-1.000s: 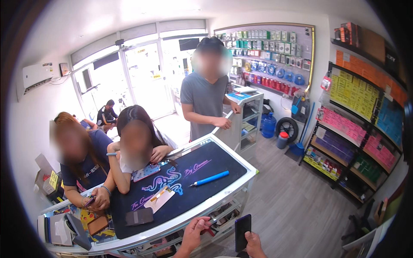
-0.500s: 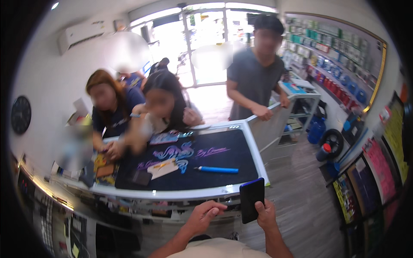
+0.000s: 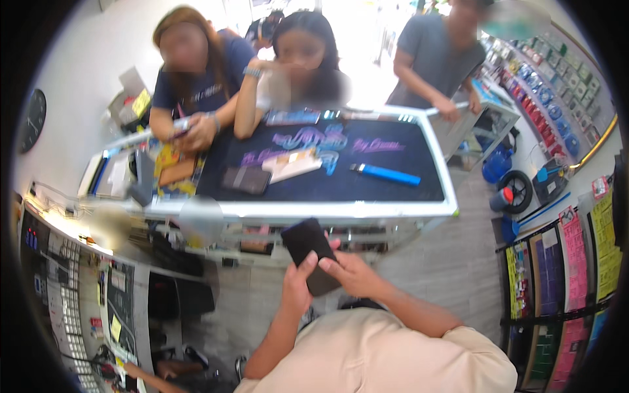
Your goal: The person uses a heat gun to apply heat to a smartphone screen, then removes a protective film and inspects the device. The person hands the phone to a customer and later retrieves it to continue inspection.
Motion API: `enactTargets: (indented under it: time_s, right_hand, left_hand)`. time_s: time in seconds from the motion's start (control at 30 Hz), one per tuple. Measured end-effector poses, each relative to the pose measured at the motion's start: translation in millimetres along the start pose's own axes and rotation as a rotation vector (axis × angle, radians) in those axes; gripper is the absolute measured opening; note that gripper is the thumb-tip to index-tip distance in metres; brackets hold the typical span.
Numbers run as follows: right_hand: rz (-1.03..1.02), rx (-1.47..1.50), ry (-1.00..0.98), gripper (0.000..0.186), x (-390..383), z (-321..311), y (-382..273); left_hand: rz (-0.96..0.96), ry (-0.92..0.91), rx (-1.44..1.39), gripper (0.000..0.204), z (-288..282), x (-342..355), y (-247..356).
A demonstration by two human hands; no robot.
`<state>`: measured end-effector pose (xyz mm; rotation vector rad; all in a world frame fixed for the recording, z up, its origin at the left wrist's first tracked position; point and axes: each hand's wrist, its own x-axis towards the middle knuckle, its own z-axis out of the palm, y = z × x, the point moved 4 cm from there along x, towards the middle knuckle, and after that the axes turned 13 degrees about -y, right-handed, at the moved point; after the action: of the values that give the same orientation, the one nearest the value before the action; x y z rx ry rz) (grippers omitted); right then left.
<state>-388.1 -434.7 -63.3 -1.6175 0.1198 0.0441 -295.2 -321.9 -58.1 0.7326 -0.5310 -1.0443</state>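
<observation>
A dark smartphone [image 3: 305,239] is held upright between my two hands, close in front of my chest, its dark face toward me. My left hand [image 3: 298,285] grips its lower left side, thumb laid on the face. Along the right side my right hand [image 3: 354,274] holds it too, with its thumb on the face and fingertips showing past the edge. Beyond the phone stands a white-framed counter [image 3: 341,210] with a dark mat [image 3: 314,188]. A blue pen-shaped tool [image 3: 390,174], a pale flat piece [image 3: 282,169] and a dark flat device [image 3: 246,180] lie on the mat.
Across the counter, one person [image 3: 196,72] leans on it holding a small device, another person [image 3: 304,59] sits alongside, and a third [image 3: 436,62] stands at right. A rack of coloured sheets [image 3: 573,262] lines the right side. A black wheel [image 3: 514,195] stands on the floor.
My left hand, empty before, now grips the phone along with my right. The phone has moved left toward my middle. The view has tilted down, and the people across have shifted posture.
</observation>
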Motion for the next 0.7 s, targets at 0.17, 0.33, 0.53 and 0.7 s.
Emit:
enactTargets:
  time_s: [0.17, 0.33, 0.53, 0.7]
  right_hand:
    - [0.132, -0.045, -0.046, 0.051, 1, 19, 42]
    - [0.331, 0.026, -0.002, 0.048, -5, 1, 82]
    - [0.345, -0.210, -0.251, 0.042, 74, 8, 86]
    - [-0.125, -0.556, -0.532, 0.033, 204, 97, 46]
  left_hand:
    - [-0.033, 0.181, -0.092, 0.049, -55, -31, 7]
    - [-0.070, 0.441, 0.174, 0.073, -87, -52, 23]
    - [0.025, 0.710, 0.261, 0.092, -105, -89, 33]
    - [0.142, 0.991, 0.194, 0.076, -125, -152, 23]
